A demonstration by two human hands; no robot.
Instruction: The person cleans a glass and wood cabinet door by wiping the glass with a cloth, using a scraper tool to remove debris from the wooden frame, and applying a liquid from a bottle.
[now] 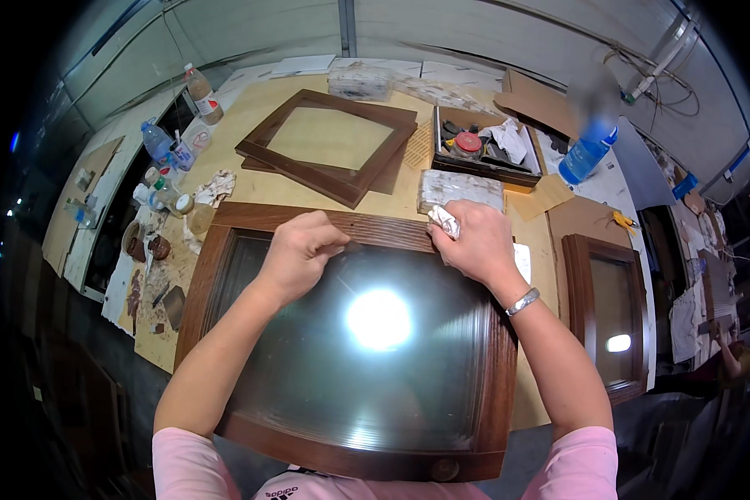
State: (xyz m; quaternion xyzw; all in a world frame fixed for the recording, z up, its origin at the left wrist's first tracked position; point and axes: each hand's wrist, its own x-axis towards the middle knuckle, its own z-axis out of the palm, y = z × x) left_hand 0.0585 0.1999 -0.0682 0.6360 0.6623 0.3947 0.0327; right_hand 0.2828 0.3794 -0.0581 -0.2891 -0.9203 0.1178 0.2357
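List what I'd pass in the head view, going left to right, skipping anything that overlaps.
Pale blue bottle → red-labelled bottle → left hand → right hand holding a white wad → narrow framed pane.

White rag [444, 220] ptly hidden by R grip [480, 240]; can't tell if L grip [300, 252] pinches anything. Top of blue bottle [587, 157] blurred out. Pink sleeves [193, 462] cut off at btm edge, co-worker [730, 360] at far R too small & dim for detail
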